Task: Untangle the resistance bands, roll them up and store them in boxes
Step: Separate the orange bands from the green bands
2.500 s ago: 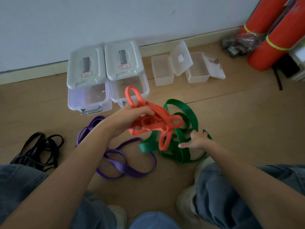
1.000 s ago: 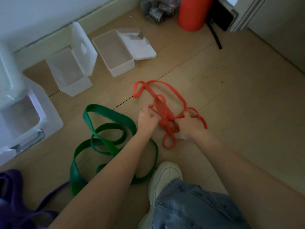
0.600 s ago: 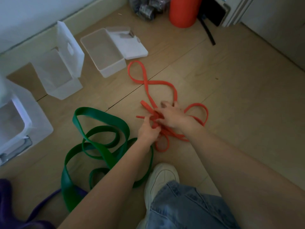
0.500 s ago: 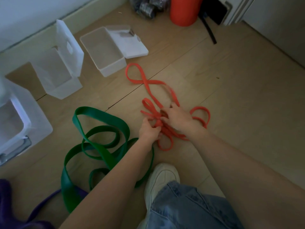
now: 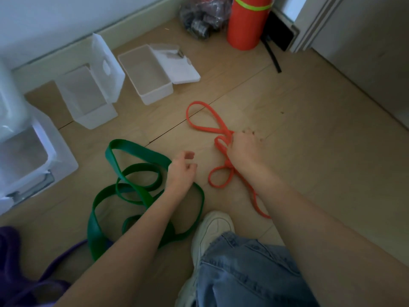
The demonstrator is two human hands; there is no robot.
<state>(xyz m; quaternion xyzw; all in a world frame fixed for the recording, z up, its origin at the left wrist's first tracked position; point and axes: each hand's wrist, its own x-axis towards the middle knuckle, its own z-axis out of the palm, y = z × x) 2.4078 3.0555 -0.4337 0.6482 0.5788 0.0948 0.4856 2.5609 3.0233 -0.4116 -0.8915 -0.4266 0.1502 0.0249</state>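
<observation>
The orange band lies on the wooden floor in loose loops, with one loop stretched toward the boxes. My right hand grips it at its middle. My left hand hovers to the left of it, fingers relaxed and holding nothing. A wide green band lies coiled under my left forearm. Part of a purple band shows at the bottom left. Two small open white boxes stand near the wall.
A larger clear storage box sits at the left edge. An orange cylinder and a dark plastic bag stand by the wall at the back. My white shoe and jeans leg are at the bottom centre.
My left hand has let go of the orange band and drawn back to the left. My right hand has pulled the band to the right, and its knot has loosened into longer loops.
</observation>
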